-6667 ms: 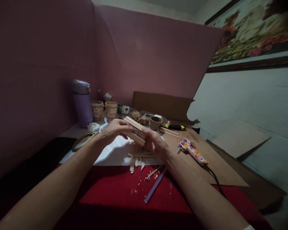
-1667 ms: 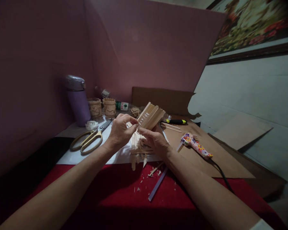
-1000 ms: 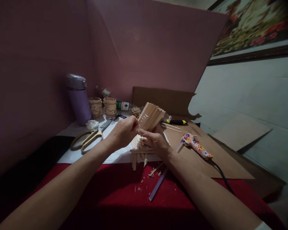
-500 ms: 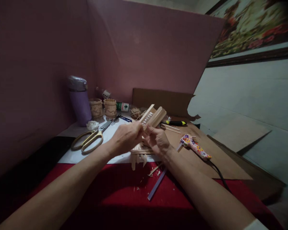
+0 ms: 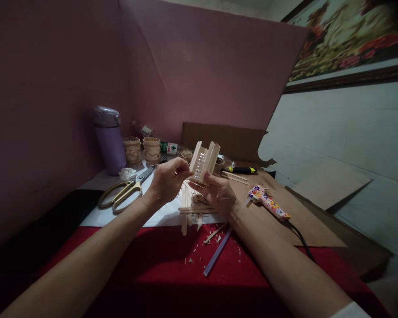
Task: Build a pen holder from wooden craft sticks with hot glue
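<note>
My right hand (image 5: 219, 194) grips the lower end of a clear plastic cup partly covered with craft sticks (image 5: 199, 165), held tilted above the table. Bare ridged plastic shows between two groups of upright sticks. At the cup's lower left edge, my left hand (image 5: 169, 181) is closed in a pinch; what lies between its fingertips is too small to make out. Beneath both hands lies a pile of loose craft sticks (image 5: 185, 212), some of them broken.
Gold-handled scissors (image 5: 128, 194), a purple tumbler (image 5: 111, 148) and two decorated wooden cups (image 5: 151, 151) stand or lie at left. On the cardboard at right are a flowered glue gun (image 5: 268, 202) and a utility knife (image 5: 242, 170). A glue stick (image 5: 218, 252) crosses the red cloth (image 5: 146, 265).
The stick-covered cup has turned more upright, its bare plastic facing me more. My left hand has shifted left and slightly up, from over the cup's base to its left edge.
</note>
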`<state>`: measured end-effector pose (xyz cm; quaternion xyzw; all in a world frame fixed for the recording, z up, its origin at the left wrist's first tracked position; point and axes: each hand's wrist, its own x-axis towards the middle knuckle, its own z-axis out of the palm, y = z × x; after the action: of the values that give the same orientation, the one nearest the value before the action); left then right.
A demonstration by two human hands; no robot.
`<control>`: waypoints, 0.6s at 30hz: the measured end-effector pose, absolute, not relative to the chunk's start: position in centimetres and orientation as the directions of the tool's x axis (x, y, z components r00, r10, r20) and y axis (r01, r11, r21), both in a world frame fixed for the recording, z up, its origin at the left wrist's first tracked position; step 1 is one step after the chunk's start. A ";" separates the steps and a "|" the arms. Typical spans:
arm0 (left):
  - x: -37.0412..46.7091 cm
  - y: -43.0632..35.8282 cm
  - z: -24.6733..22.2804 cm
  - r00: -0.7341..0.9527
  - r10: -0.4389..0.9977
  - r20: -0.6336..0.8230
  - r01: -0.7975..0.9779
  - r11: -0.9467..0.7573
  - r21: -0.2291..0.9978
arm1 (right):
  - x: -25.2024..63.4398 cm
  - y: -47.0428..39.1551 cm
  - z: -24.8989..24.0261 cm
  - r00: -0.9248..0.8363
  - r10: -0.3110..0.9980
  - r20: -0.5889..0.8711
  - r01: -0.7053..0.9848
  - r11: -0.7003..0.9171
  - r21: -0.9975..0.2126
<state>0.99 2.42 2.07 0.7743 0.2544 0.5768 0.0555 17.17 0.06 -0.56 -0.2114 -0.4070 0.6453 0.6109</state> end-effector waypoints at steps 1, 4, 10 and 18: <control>1.0 2.4 2.0 0.219 0.466 0.857 0.342 -0.859 0.380 | 17.1 0.1 -0.6 -0.164 0.958 0.237 -0.607 0.092 -0.789; 1.1 2.3 1.8 0.246 0.517 0.820 0.401 -0.825 0.399 | 17.0 0.0 -0.4 -0.141 0.946 0.291 -0.582 0.159 -0.798; 1.4 2.1 1.6 0.245 0.587 0.771 0.493 -0.761 0.422 | 16.4 0.0 -0.5 -0.098 0.911 0.401 -0.527 0.294 -0.797; 1.7 1.9 1.4 0.210 0.624 0.753 0.416 -0.754 0.509 | 16.0 -0.1 -1.3 0.015 0.897 0.442 -0.378 0.414 -0.828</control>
<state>1.68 1.89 1.40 0.7717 0.3367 0.5306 0.0981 16.04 -0.14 -1.26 -0.2527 -0.5134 0.4784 0.6661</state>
